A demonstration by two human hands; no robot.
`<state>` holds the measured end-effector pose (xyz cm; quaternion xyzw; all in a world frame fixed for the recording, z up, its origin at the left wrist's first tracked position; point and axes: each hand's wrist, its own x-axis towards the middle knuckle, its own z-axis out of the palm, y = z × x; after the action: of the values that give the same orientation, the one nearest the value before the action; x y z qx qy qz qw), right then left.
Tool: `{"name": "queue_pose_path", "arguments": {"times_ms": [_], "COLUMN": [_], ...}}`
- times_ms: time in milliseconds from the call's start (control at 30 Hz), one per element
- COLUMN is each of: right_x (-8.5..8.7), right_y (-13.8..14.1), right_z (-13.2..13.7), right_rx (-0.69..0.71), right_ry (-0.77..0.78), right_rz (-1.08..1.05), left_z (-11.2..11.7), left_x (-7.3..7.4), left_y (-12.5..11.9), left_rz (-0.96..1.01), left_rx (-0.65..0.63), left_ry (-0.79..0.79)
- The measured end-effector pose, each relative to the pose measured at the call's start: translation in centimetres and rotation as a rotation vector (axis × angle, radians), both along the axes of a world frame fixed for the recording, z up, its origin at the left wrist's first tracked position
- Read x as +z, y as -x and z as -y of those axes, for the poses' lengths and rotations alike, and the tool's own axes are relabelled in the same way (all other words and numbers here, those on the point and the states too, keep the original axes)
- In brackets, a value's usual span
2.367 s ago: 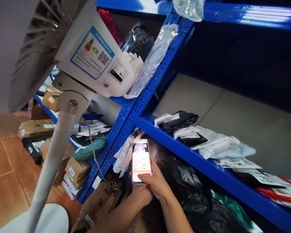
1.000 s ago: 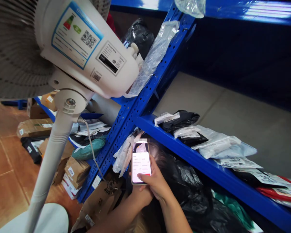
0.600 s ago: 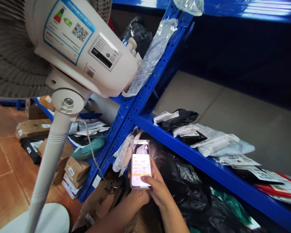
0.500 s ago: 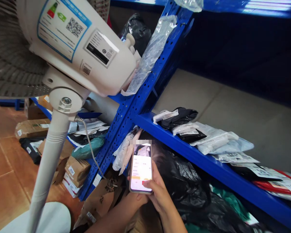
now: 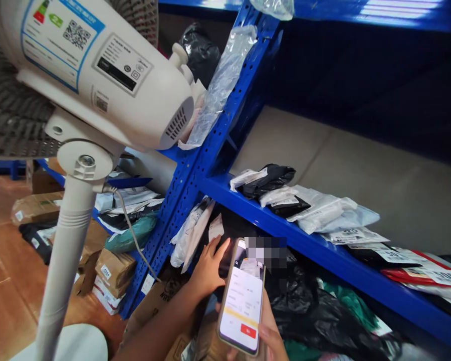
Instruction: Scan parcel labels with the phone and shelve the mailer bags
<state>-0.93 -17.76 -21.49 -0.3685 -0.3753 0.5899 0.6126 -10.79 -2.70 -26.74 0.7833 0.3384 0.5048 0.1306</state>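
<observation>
My right hand (image 5: 273, 337) is closed around a smartphone (image 5: 241, 301), its thumb beside a red button on the lit screen. Part of the phone's top is blurred out. My left hand (image 5: 209, 268) reaches under the blue shelf, left of the phone, with fingers spread. Its fingertips lie at a dark parcel with a white label (image 5: 215, 227); whether they touch it I cannot tell. White plastic parcels (image 5: 191, 233) lean just left of that hand. Large black plastic bags (image 5: 304, 293) lie behind and right of the phone.
A white standing fan (image 5: 135, 95) rises close on the left, its cable (image 5: 130, 215) hanging down. A blue perforated rack post (image 5: 214, 133) crosses the middle. Bagged parcels (image 5: 315, 205) line the right shelf (image 5: 248, 205). Cardboard boxes (image 5: 115, 268) are stacked at lower left.
My left hand has come out from behind the phone and reached up to the labelled dark parcel. The phone has moved right and nearer in my right hand. The view has shifted slightly.
</observation>
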Motion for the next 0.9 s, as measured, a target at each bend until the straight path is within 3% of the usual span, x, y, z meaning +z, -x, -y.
{"name": "queue_pose_path", "arguments": {"times_ms": [67,133,200,233,300,400,567,667,767,900], "right_x": [-1.7,-3.3,-4.3,-4.5,-4.6,-4.8,-5.9,-5.8,-4.9,-3.6], "right_y": [-1.2,-2.7,-4.2,-4.9,-6.0,-6.9,-7.5,-7.6,-7.1,-5.2], "right_z": [-0.1,-0.3,-0.6,-0.7,-1.0,-1.4,-2.4,-3.4,-4.1,-2.5], "right_rx": [-0.029,-0.077,-0.104,-0.102,-0.083,-0.052,-0.011,-0.021,-0.059,-0.072], "right_ry": [-0.015,-0.013,0.123,0.216,0.355,0.398,0.302,0.23,0.197,0.194], "right_rz": [-0.004,0.015,0.037,0.043,0.04,0.038,0.157,0.203,0.209,0.203], "left_z": [0.3,0.8,1.1,1.1,0.9,0.3,-0.3,0.3,1.7,2.9], "left_x": [0.3,0.7,1.3,1.6,2.2,3.0,6.0,7.5,7.0,4.3], "left_y": [1.0,1.7,1.9,1.8,1.4,0.6,-0.5,-1.3,-2.4,-3.8], "left_rz": [0.045,0.219,0.419,0.474,0.447,0.349,0.301,0.244,0.231,0.326], "left_rx": [0.118,0.41,0.621,0.627,0.485,0.343,0.227,0.204,0.138,0.075], "left_ry": [-0.156,-0.238,-0.166,-0.105,-0.017,0.052,0.304,0.363,0.354,0.345]}}
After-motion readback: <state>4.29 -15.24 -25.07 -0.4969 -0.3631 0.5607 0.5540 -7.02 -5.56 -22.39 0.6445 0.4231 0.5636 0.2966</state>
